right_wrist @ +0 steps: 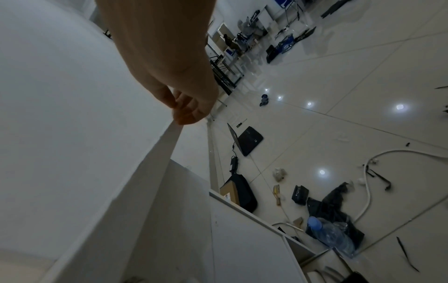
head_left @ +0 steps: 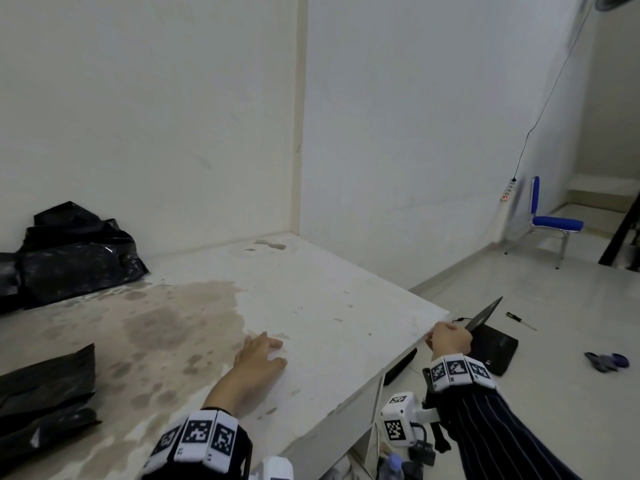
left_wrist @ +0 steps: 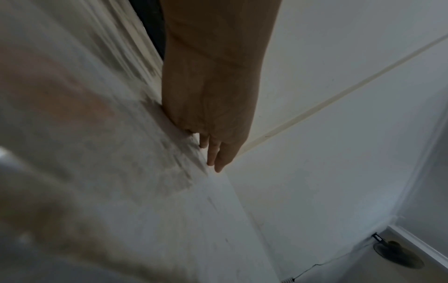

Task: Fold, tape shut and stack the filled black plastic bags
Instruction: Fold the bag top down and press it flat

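Two lots of black plastic bags lie on the white bench (head_left: 332, 306), both at its left side. One crumpled heap of bags (head_left: 72, 251) sits at the far left against the wall, its left part cut off by the frame edge. A flatter folded bag (head_left: 45, 393) lies nearer, also cut off at the left, so its full shape cannot be made out. Between them the bench top carries a brown stain (head_left: 166, 320).

The left hand (head_left: 258, 358) rests palm down on the bench, fingers straight and spread, holding nothing and well apart from both bags. In the left wrist view the bench surface is blurred. The right hand (head_left: 448, 339) is at the bench's right edge with its fingers curled; whether they grip the edge or merely touch it is hard to tell, and the right wrist view shows only fingertips (right_wrist: 186, 114) at the edge.

On the floor beyond lie an open laptop (head_left: 491, 337) and a screwdriver (head_left: 521, 321); a blue chair (head_left: 550, 221) stands by the wall.
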